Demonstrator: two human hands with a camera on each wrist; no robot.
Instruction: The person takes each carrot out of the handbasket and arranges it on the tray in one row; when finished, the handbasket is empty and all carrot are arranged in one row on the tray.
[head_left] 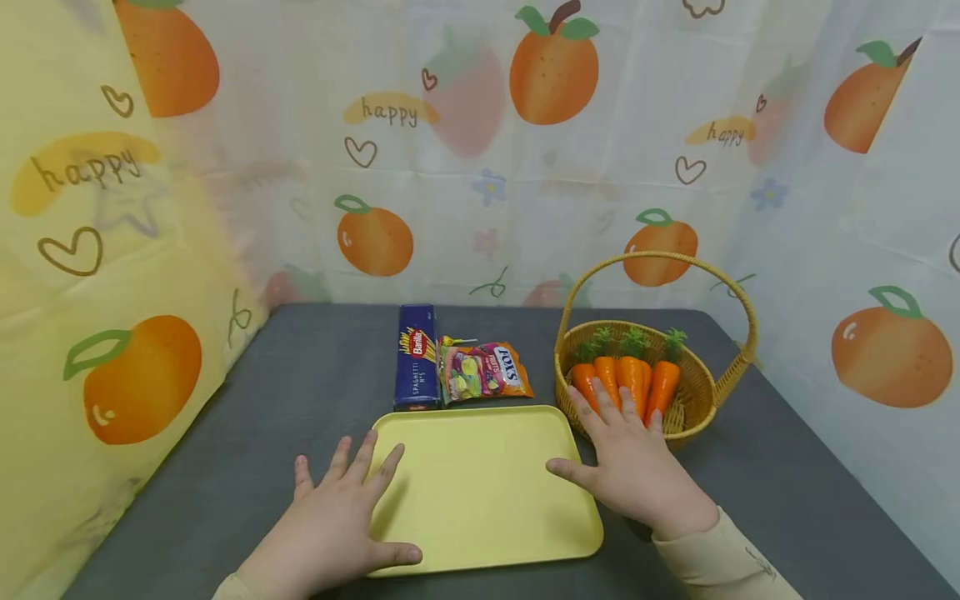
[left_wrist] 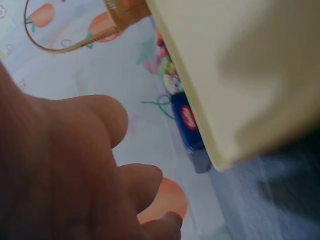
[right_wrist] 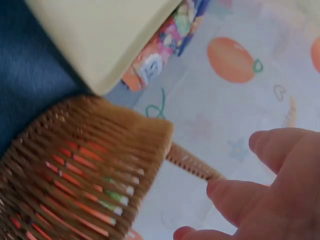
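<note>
In the head view a pale yellow tray (head_left: pixel 487 492) lies flat on the dark grey table. My left hand (head_left: pixel 333 508), fingers spread, hovers over the tray's left edge and holds nothing. My right hand (head_left: pixel 637 467) is spread too, over the tray's right edge and the near side of a wicker basket (head_left: pixel 712 392); whether it touches either is unclear. Several orange carrots (head_left: pixel 633 379) with green tops lie in the basket, partly hidden by the right fingers. In the right wrist view, the basket's woven side (right_wrist: pixel 75 165) appears beside the right fingers (right_wrist: pixel 240 200).
Behind the tray stand a blue Barilla spaghetti box (head_left: pixel 417 358) and a colourful Fox's candy bag (head_left: pixel 483 372), with a small lollipop (head_left: pixel 453 340) by the bag. The basket's tall arched handle (head_left: pixel 660 255) rises at the right. Fruit-printed curtains (head_left: pixel 465 167) enclose the table's back and sides.
</note>
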